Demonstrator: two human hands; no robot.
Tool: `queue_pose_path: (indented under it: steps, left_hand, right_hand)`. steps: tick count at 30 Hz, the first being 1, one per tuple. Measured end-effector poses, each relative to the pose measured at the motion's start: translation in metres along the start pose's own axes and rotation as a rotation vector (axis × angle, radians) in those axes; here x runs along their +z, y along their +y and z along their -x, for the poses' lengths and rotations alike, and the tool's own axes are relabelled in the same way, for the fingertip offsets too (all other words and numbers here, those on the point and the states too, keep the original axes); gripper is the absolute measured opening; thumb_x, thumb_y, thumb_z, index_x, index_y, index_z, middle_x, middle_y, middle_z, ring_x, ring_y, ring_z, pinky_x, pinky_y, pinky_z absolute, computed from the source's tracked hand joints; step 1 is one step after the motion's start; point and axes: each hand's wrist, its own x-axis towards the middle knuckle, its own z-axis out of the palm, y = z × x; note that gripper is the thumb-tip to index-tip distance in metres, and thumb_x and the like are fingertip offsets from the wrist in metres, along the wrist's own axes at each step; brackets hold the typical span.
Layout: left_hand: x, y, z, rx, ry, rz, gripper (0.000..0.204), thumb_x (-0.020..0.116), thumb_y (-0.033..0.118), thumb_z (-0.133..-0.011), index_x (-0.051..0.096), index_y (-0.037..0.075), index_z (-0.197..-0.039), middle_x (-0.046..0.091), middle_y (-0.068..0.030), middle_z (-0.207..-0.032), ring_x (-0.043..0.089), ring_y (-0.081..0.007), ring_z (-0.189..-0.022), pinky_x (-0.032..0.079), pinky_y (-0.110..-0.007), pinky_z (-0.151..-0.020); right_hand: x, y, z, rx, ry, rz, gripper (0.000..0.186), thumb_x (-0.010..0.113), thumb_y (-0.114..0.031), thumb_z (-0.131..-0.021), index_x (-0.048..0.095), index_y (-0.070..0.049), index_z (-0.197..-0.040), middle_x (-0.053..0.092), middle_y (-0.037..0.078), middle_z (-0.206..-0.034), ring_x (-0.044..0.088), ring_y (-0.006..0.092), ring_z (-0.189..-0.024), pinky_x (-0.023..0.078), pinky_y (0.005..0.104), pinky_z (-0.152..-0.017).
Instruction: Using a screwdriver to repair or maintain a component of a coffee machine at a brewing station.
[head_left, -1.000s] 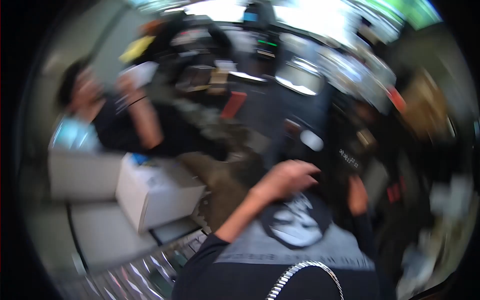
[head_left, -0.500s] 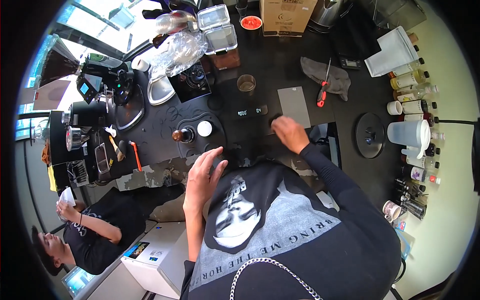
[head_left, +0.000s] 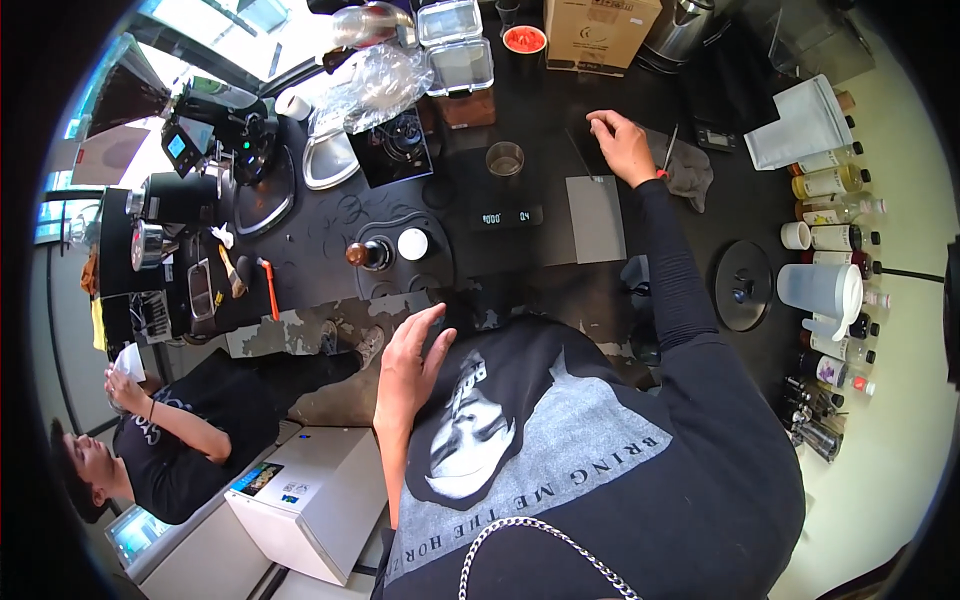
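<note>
My right hand [head_left: 622,147] reaches over the back right of the black counter, fingers stretched toward the left; I see nothing held in it. A dark flat edge shows beside the fingers. Next to the wrist lies a crumpled grey cloth [head_left: 690,178], with a screwdriver [head_left: 672,148] largely covered by my arm. Below the hand is a grey rectangular sheet [head_left: 597,222]. To its left sits a black scale [head_left: 508,217] with a lit display, and a small glass [head_left: 504,158] stands behind it. My left hand [head_left: 410,355] hovers in front of my chest, open, thumb apart.
A wooden-handled tamper [head_left: 358,254] and a white round item [head_left: 412,243] sit on a dark mat. Coffee grinders stand at left. Bottles [head_left: 830,180] and a lidded pitcher [head_left: 815,288] line the right wall. A co-worker [head_left: 185,430] holds something white.
My right hand has moved from beside the scale, near the counter's front, to the back right by the cloth, now covering part of the screwdriver. My left hand stays nearly where it was.
</note>
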Motion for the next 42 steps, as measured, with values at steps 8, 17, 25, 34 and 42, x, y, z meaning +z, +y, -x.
queue_pose_path:
  steps: [8, 17, 25, 34, 42]
  left_hand:
    - [0.002, -0.006, -0.002, -0.061, -0.030, 0.055, 0.038, 0.075, 0.016, -0.098, 0.067, 0.003, -0.132, 0.072, -0.0186, -0.124, 0.070, -0.0367, -0.114, 0.056, -0.042, -0.096]
    - [-0.011, -0.003, -0.055, 0.077, -0.069, 0.127, 0.035, 0.074, 0.010, -0.098, 0.068, 0.001, -0.131, 0.074, -0.0167, -0.122, 0.073, -0.0301, -0.115, 0.055, -0.037, -0.097]
    - [-0.039, -0.028, -0.124, 0.312, -0.254, 0.096, 0.035, 0.074, 0.016, -0.099, 0.068, 0.003, -0.131, 0.073, -0.0183, -0.121, 0.071, -0.0366, -0.110, 0.056, -0.040, -0.094]
    - [-0.076, -0.073, -0.175, 0.414, -0.417, 0.279, 0.030, 0.073, 0.008, -0.097, 0.071, 0.002, -0.127, 0.076, -0.0147, -0.119, 0.074, -0.0288, -0.110, 0.056, -0.036, -0.094]
    - [-0.083, -0.087, -0.203, 0.531, -0.579, 0.249, 0.030, 0.073, 0.010, -0.097, 0.071, 0.002, -0.127, 0.074, -0.0153, -0.122, 0.073, -0.0318, -0.111, 0.056, -0.038, -0.096]
  right_hand:
    - [0.018, -0.011, 0.051, 0.014, -0.136, -0.138, 0.034, 0.064, -0.033, -0.107, 0.072, -0.006, -0.125, 0.076, 0.008, -0.102, 0.072, 0.0158, -0.091, 0.056, 0.0317, -0.083]
    - [0.006, -0.010, 0.101, 0.247, -0.128, -0.237, 0.048, 0.059, -0.048, -0.108, 0.072, -0.005, -0.125, 0.075, 0.007, -0.103, 0.070, 0.0152, -0.090, 0.055, 0.0300, -0.080]
    - [0.007, -0.038, 0.143, 0.389, -0.043, -0.304, 0.052, 0.055, -0.052, -0.110, 0.073, -0.006, -0.126, 0.075, 0.003, -0.103, 0.068, 0.0101, -0.089, 0.055, 0.0269, -0.077]
    - [0.038, -0.086, 0.172, 0.581, 0.203, -0.314, 0.051, 0.057, -0.050, -0.109, 0.073, -0.005, -0.124, 0.074, 0.003, -0.101, 0.070, 0.0110, -0.088, 0.055, 0.0269, -0.076]
    - [0.059, -0.108, 0.200, 0.667, 0.364, -0.318, 0.047, 0.055, -0.045, -0.111, 0.073, -0.005, -0.124, 0.075, 0.004, -0.103, 0.070, 0.0111, -0.087, 0.056, 0.0270, -0.076]
